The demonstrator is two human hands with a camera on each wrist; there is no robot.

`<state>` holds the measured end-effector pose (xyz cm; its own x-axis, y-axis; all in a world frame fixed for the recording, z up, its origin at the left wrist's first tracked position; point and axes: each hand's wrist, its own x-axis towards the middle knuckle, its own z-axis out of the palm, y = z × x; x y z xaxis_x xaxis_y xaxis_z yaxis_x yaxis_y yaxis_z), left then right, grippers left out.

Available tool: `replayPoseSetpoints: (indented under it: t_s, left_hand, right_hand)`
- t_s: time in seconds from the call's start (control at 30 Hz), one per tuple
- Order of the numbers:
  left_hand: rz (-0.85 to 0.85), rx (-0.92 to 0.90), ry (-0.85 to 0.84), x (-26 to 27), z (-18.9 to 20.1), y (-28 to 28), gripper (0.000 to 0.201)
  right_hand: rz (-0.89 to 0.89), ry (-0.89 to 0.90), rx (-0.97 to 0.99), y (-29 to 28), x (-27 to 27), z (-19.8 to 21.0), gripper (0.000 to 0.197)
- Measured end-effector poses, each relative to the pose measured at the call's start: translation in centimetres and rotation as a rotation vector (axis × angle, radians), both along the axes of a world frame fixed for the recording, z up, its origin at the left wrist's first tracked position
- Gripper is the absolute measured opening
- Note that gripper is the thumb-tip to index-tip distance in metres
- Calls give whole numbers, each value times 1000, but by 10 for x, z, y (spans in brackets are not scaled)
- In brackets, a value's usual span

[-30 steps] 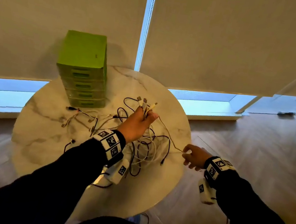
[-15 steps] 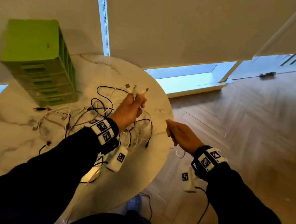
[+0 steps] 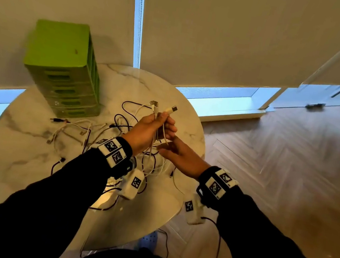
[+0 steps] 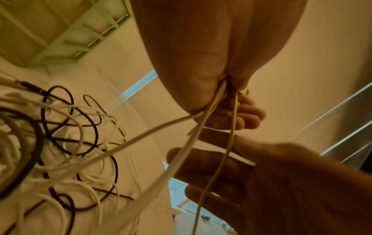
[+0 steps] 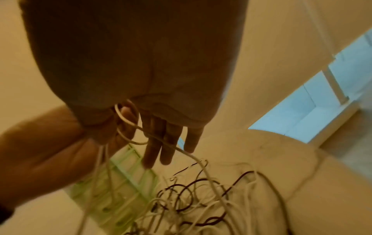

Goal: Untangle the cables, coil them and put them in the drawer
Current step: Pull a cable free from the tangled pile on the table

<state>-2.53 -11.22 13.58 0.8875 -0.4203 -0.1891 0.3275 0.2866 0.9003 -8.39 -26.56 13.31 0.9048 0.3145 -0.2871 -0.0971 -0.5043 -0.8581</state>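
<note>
Drawer unit (image 3: 63, 67): I see the green stack of drawers upright at the far left of the round marble table (image 3: 27, 151), every drawer closed.
Cable tangle (image 3: 88, 133): black and white cables lie looped over one another on the table, between the drawer unit and my wrists.
Left hand (image 3: 148, 130): my grip is closed round a bunch of white cables (image 3: 164, 137), raised above the table; two USB plugs (image 3: 173, 109) stick up past the knuckles, and the strands hang down into the tangle.
Right hand (image 3: 179, 155): just beside and below the left; fingers look nearly straight, a white strand crossing them. I cannot tell whether the thumb pinches it.
</note>
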Motion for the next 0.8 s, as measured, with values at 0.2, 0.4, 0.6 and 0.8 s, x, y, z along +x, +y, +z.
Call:
replayPoseSetpoints:
  t_s: [0.2,0.4,0.6,0.8]
  left_hand:
    - [39,184,-91,4,8,30,40]
    - [138,166,-202,6,13,64,34]
    - [102,38,-228,-2,14,69,25]
    - [114,62,-220,-14,32,91,31]
  right_hand:
    - [-299,-156,59,-9,6,1,39]
    - [-97,447,-532,-50,17,-5,40]
    - [266,140,-265,34,37,16,78]
    - [340,224,154,105,36,11,32]
